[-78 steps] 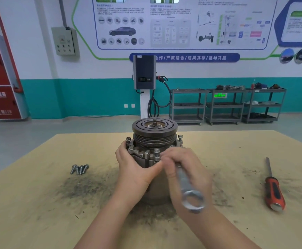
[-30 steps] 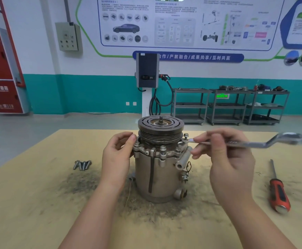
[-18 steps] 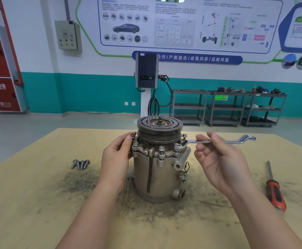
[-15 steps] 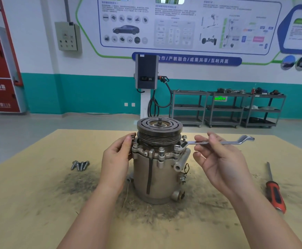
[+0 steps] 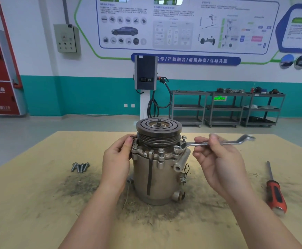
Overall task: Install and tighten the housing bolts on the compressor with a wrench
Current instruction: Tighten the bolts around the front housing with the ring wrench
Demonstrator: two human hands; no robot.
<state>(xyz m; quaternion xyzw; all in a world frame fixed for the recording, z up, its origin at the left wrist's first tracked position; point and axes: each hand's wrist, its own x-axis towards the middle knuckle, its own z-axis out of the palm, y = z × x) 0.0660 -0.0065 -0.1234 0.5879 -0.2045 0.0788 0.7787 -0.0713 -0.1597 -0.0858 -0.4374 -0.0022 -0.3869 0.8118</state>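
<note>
A metal compressor (image 5: pixel 157 178) stands upright in the middle of the table, pulley on top. Several bolts sit in its housing flange, one at the front (image 5: pixel 161 150). My left hand (image 5: pixel 117 160) grips the flange's left side, fingertips at the rim. My right hand (image 5: pixel 216 159) pinches the shaft of a silver ring wrench (image 5: pixel 218 143), which lies level and points right. Its near ring end sits on the bolt at the flange's right side (image 5: pixel 178 147).
Several loose bolts (image 5: pixel 80 167) lie on the table to the left. A red-handled screwdriver (image 5: pixel 275 191) lies at the right. Dark grit covers the wooden table (image 5: pixel 29 203) around the compressor. Shelving carts and a charger stand far behind.
The wrench went from the front bolt, handle toward me, to the right-side bolt, handle pointing right. In the last half second it barely moved. My left hand stayed on the flange.
</note>
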